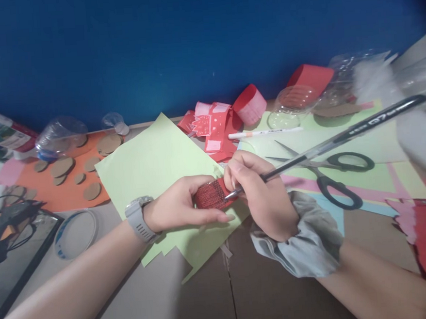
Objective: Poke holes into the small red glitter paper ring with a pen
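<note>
Fingers of my left hand [181, 204] wrap round a small red piece [210, 196] covered in a dark crosshatched pattern. It looks curved, like rolled paper, though its far side is hidden. My right hand [262, 195] grips a pen [307, 154] with a clear and black barrel, fingers close to the tip. The tip touches the right part of the red piece or lies just over it. Beneath both hands is a light green sheet of paper [143, 157] with notched lower edges.
Open scissors [313, 164] lie right of my right hand on coloured paper. Behind are red paper pieces [218, 125], a white marker [265, 133] and clear plastic containers [293, 105]. Left: cardboard discs [62, 166] on orange paper [47, 190], a tape roll [75, 233]. A blue wall [190, 49] rises behind.
</note>
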Demonstrator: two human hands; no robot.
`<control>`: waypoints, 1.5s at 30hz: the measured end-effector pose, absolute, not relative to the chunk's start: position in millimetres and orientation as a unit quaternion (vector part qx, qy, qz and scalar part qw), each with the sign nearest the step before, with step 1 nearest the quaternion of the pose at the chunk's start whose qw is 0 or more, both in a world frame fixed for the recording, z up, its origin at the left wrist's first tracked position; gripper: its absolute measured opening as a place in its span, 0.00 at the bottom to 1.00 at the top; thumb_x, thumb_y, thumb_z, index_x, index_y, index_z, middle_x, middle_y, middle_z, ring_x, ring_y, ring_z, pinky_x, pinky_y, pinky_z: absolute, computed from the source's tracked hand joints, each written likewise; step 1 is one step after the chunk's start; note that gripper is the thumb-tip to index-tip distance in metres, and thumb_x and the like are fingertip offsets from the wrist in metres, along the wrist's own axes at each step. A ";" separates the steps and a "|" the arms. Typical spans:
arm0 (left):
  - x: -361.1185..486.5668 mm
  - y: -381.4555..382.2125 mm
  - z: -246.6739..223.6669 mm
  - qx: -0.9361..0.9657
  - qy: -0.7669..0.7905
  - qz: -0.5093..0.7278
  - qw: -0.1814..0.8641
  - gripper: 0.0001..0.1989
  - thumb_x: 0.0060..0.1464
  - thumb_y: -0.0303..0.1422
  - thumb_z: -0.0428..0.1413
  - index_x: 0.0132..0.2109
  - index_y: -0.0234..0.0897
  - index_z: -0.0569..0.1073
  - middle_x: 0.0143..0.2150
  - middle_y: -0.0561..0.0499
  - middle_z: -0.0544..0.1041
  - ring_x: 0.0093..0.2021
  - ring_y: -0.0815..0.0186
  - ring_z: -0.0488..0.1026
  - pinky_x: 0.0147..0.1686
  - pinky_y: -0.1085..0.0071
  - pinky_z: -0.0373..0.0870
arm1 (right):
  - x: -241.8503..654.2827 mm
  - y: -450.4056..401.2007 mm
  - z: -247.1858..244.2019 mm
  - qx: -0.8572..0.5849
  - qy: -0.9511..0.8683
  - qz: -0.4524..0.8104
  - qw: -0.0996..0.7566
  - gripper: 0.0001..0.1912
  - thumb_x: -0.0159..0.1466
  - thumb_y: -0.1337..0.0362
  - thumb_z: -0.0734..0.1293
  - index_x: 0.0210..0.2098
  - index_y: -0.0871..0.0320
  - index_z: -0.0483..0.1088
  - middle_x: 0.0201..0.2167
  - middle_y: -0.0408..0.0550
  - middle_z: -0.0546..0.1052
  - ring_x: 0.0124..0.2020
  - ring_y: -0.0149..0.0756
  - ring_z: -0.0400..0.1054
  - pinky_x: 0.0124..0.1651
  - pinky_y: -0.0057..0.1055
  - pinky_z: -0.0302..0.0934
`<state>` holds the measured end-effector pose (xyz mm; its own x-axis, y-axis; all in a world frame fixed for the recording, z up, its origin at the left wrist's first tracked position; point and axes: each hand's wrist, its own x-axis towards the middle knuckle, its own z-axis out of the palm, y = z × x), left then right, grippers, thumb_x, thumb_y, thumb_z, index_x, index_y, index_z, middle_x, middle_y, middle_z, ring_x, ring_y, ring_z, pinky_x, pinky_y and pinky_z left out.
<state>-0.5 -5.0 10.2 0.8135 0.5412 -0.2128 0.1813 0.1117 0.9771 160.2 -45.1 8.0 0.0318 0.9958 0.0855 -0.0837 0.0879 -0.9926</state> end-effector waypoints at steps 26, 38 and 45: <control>-3.3 -4.1 6.2 0.686 0.290 0.127 0.655 0.16 0.47 0.35 0.64 0.40 0.30 0.69 0.25 0.54 0.70 0.23 0.72 0.69 0.22 0.77 0.66 | 159.0 -50.7 13.8 -0.470 -0.573 0.434 0.513 0.15 0.63 0.71 0.57 0.20 0.55 0.53 0.17 0.37 0.53 0.20 0.26 0.48 0.23 0.28 0.45; -2.2 -3.5 7.9 0.687 0.286 0.123 0.657 0.16 0.48 0.35 0.63 0.39 0.29 0.69 0.25 0.54 0.70 0.22 0.73 0.69 0.22 0.78 0.66 | 158.7 -48.5 11.8 -0.465 -0.575 0.432 0.516 0.15 0.62 0.72 0.56 0.20 0.55 0.54 0.17 0.38 0.54 0.20 0.27 0.49 0.23 0.28 0.46; -2.5 -2.9 8.1 0.681 0.285 0.122 0.664 0.16 0.48 0.35 0.63 0.40 0.29 0.69 0.25 0.54 0.69 0.22 0.73 0.68 0.21 0.78 0.66 | 159.7 -48.7 12.0 -0.469 -0.580 0.430 0.509 0.15 0.62 0.71 0.57 0.20 0.55 0.54 0.17 0.38 0.55 0.20 0.28 0.49 0.24 0.29 0.46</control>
